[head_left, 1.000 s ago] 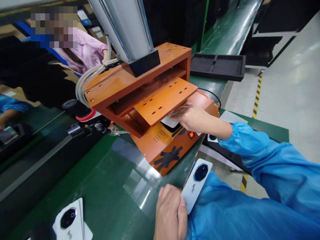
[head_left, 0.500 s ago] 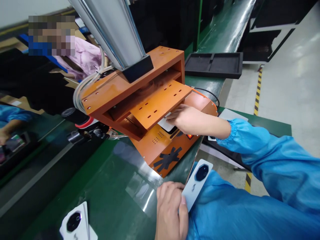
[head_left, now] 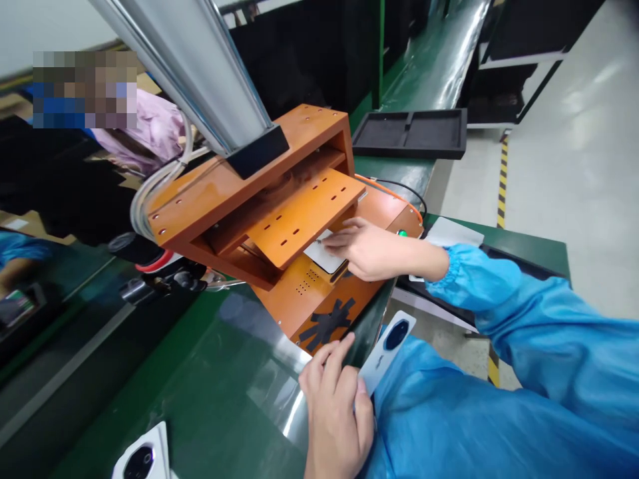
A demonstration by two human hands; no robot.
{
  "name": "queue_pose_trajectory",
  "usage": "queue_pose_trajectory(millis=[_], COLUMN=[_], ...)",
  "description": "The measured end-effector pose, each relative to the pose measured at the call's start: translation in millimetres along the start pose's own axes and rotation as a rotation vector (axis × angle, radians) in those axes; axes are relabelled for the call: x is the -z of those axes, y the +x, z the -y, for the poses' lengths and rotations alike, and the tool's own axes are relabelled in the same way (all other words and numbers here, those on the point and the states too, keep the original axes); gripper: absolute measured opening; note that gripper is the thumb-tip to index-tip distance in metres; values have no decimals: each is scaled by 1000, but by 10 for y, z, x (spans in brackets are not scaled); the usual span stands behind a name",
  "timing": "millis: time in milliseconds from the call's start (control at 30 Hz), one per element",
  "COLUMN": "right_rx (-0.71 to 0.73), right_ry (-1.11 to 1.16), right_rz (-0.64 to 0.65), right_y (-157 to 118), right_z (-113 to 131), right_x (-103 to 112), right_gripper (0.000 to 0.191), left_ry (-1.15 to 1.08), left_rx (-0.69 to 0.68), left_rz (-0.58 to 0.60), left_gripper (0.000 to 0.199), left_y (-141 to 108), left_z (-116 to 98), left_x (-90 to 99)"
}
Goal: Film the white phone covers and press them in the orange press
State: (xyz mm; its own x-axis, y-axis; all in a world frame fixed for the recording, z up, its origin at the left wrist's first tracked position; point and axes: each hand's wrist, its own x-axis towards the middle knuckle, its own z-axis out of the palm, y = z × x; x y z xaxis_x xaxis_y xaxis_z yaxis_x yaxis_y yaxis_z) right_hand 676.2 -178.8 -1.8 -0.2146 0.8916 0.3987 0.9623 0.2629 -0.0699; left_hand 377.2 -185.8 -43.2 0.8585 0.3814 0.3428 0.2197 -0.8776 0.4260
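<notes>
An orange press [head_left: 294, 193] stands on the green workbench [head_left: 219, 392]. Under its raised plate lies a white panel [head_left: 325, 256], partly hidden by the plate. My right hand [head_left: 360, 247] rests over this panel with its fingers spread and reaching beneath the plate. Near the bench's front edge, my left hand [head_left: 337, 402] holds a white phone back cover [head_left: 384, 352] with a dark round camera area, between thumb and palm. More such covers [head_left: 144, 456] lie stacked at the lower left.
A black divided tray [head_left: 409, 133] sits behind the press. White panels [head_left: 454, 233] lie on a side surface at the right. A pink-clothed person [head_left: 150, 130] is at the back left, and a blue sleeve [head_left: 24, 249] shows at the left edge.
My right hand has drawn back slightly from under the plate, and its fingers have spread, showing more of the panel. The index finger of my left hand has stretched out. The view has shifted.
</notes>
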Motion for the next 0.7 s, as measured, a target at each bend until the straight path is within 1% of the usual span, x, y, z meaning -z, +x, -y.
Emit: queue_pose_trajectory(millis=[33, 67, 100, 167, 200, 233, 267, 300, 367, 433, 467, 533, 600, 667, 700], right_rx=[-20, -74, -166, -430, -559, -651, -708, -728, -701, -658, -644, -621, -598, -606, -629], right_ry=[14, 28, 37, 15, -21, -65, -111, -152, -200, -211, -203, -161, -77, 64, 169], right_rz=[-43, -117, -228, -488, -595, -650, -663, -635, -530, -458, -443, -453, -491, -531, -529], right_y=[-83, -195, -337, -689, -879, -1064, -1231, -1370, -1544, -1586, -1572, -1526, -1514, -1578, -1638], right_z=[23, 42, 54, 55, 46, 33, 19, 5, -22, -58, -83, -137, -156, -84, 1], right_x=[-23, -52, -88, -175, -225, -277, -329, -380, -470, -526, -536, -515, -454, -384, -359], right_gripper=[44, 48, 50, 48, 44, 42, 41, 42, 48, 54, 54, 50, 44, 36, 31], left_ry=[26, 48, 68, 111, 133, 154, 177, 205, 271, 326, 338, 333, 298, 235, 194], left_rx=[-1, 3, 11, 35, 49, 57, 60, 57, 17, -41, -60, -68, -43, -22, -8], left_rz=[-10, -19, -31, -77, -104, -127, -143, -152, -153, -161, -167, -174, -166, -167, -175], left_gripper=[20, 21, 22, 23, 22, 22, 22, 22, 19, 15, 13, 11, 11, 11, 10], left_y=[24, 39, 44, 28, 11, -8, -25, -38, -43, -22, -6, 20, 14, -37, -76], left_z=[-6, -12, -17, -14, -4, 12, 36, 64, 129, 184, 200, 201, 156, 79, 33], left_x=[-19, -41, -66, -123, -153, -183, -212, -240, -287, -315, -318, -301, -259, -225, -224])
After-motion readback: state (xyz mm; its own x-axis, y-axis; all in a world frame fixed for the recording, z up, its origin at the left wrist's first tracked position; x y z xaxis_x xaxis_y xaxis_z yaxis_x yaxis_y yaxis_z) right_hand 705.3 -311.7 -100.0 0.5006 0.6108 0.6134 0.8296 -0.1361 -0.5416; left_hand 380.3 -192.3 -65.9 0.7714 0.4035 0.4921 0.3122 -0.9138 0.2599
